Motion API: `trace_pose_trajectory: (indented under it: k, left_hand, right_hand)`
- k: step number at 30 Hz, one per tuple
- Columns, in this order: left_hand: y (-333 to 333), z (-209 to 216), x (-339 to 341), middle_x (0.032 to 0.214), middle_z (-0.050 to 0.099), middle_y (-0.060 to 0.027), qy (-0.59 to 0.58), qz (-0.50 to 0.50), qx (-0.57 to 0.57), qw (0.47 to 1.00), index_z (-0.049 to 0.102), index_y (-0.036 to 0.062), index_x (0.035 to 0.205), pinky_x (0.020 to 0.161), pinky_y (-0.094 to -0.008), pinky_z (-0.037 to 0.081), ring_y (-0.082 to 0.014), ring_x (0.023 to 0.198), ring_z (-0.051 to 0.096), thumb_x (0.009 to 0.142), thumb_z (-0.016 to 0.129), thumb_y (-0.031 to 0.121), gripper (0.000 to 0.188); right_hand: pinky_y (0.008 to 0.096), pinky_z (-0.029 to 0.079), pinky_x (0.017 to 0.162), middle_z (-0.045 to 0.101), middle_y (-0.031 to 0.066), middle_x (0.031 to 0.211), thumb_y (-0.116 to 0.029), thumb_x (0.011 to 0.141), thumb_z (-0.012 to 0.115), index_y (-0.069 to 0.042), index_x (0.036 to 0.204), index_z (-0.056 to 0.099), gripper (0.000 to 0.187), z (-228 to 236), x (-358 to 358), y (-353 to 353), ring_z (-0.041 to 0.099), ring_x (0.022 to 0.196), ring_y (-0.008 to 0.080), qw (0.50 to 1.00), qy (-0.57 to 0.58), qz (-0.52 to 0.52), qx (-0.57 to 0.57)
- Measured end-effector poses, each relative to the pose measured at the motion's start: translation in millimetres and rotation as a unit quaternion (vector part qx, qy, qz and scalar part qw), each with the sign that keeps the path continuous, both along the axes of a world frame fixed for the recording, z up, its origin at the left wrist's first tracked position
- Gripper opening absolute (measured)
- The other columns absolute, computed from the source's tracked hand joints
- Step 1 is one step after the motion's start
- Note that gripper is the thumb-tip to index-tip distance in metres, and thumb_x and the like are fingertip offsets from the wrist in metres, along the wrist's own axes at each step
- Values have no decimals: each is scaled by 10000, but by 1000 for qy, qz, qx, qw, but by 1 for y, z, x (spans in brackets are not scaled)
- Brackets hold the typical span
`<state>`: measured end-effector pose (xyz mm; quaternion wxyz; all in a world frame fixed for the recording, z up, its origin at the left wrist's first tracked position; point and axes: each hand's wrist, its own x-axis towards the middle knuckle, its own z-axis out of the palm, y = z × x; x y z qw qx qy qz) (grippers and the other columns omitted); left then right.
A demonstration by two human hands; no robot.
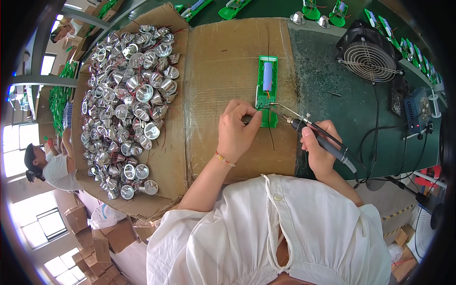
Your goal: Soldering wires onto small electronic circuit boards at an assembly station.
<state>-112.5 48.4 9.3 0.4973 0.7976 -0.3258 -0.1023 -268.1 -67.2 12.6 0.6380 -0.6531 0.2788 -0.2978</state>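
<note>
A narrow green plastic housing (261, 81) lies lengthwise on the cardboard. Inside it sit a blue cylindrical battery (267, 76) and, below that, a small green circuit board (262, 100). My right hand (319, 146) grips a soldering iron (327, 144) with a thin curved metal tube along it; its tip reaches the board from the right. At the housing's left edge, my left hand (234, 127) has thumb and forefinger pinched together near the board. Something dark shows between these fingers, too small to name. A thin black wire (272, 137) trails over the housing's near end.
A big cardboard tray (171, 187) of silvery reflector cups (144, 92) fills the left. At the back right stand a fan with wire grille (368, 61) and a blue soldering station (415, 115). More green housings (338, 14) line the far edge. Another person (52, 166) works at far left.
</note>
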Motion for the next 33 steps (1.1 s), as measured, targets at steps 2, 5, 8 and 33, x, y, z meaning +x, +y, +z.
trace_pose_trajectory:
  k: [2,5,8,33]
  left_hand:
    - [-1,1,0,775,570,-95,3,-1,4,1000,586,13,689,532,-284,453,-200,607,565,712,650,54,79]
    - [2,-1,2,764,571,-95,-1,9,17,1000,586,18,684,527,-290,444,-205,604,564,711,650,57,80]
    - [1,-3,2,755,569,-97,-12,2,-6,1000,584,18,679,529,-295,442,-210,596,560,711,648,55,80]
    - [-190,27,163,927,601,-162,-177,-10,131,975,653,102,919,758,-384,464,-293,882,579,715,620,345,320]
  right_hand:
    - [198,405,441,565,52,607,-97,801,633,-16,802,499,156,1,2,0,503,493,63,999,-10,-34,31]
    - [200,406,450,564,63,621,-89,804,624,-11,819,497,150,0,4,3,504,500,71,995,-49,-49,73]
    - [203,415,480,553,67,642,-80,811,611,-10,838,492,140,5,-1,-3,499,519,79,993,-80,-49,72]
    - [200,402,453,549,55,620,-89,796,620,-18,797,494,145,-13,-5,-51,493,498,68,986,-30,-135,96]
